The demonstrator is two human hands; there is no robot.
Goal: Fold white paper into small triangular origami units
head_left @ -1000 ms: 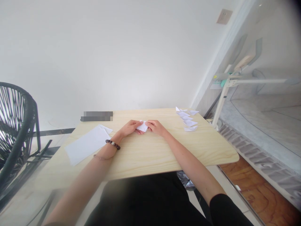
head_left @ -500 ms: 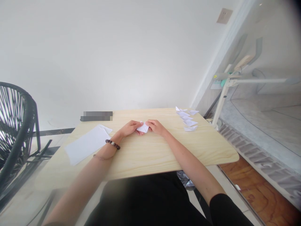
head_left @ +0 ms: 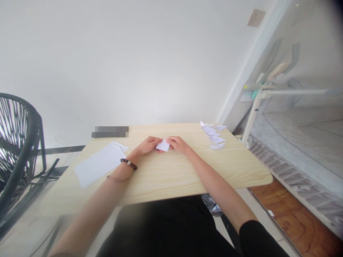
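Note:
A small folded piece of white paper is pinched between my two hands above the middle of the table. My left hand grips its left side, thumb on top and fingers underneath. On the right edge, my right hand holds the paper between thumb and curled fingers. Creases show on the face turned toward me. Several folded paper boats sit in a column at the right back of the table. White paper sheets lie in a stack left of my left forearm, one corner folded at the top.
The pale wooden table stands against a white wall. A dark, pixelated long object lies at its back left. A black woven chair is at the left, and a white metal frame stands beyond the right side.
Almost nothing differs. Both hands keep their grip on the folded paper, which has shifted very slightly; the boats and sheets stay where they were.

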